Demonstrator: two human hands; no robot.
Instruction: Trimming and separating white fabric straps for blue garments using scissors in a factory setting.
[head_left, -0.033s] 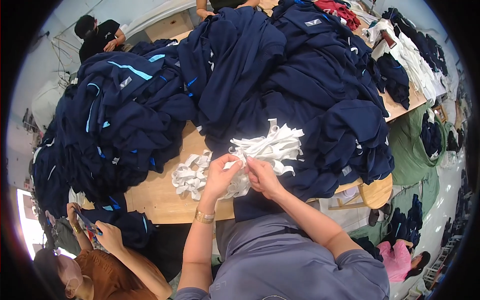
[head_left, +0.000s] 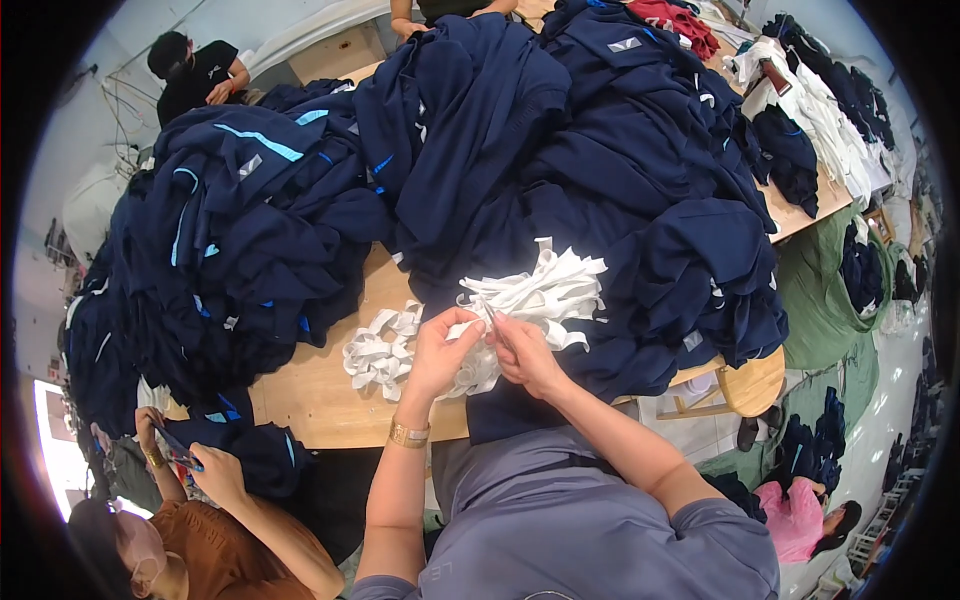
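Note:
My left hand [head_left: 445,350] is closed in a pinch on a white fabric strip [head_left: 461,329]. My right hand [head_left: 527,357] meets it fingertip to fingertip, closed on a small dark pointed tool [head_left: 491,318]; most of the tool is hidden by the fingers, so its kind is unclear. Just beyond my fingers a bundle of white strips [head_left: 565,288] lies on navy cloth. Loose curled white strips [head_left: 380,350] sit beside my left hand on the wooden table [head_left: 318,405], and some continue beneath both hands.
Large heaps of navy garments [head_left: 460,130] cover the table ahead, left and right. A wooden stool [head_left: 757,385] stands at the right edge. At lower left a co-worker in brown [head_left: 225,545] holds blue-handled scissors [head_left: 185,455]. Another person in black [head_left: 195,85] is at far left.
My right fingers and the dark tool have shifted very slightly at the strip. Everything else on the table stays in place.

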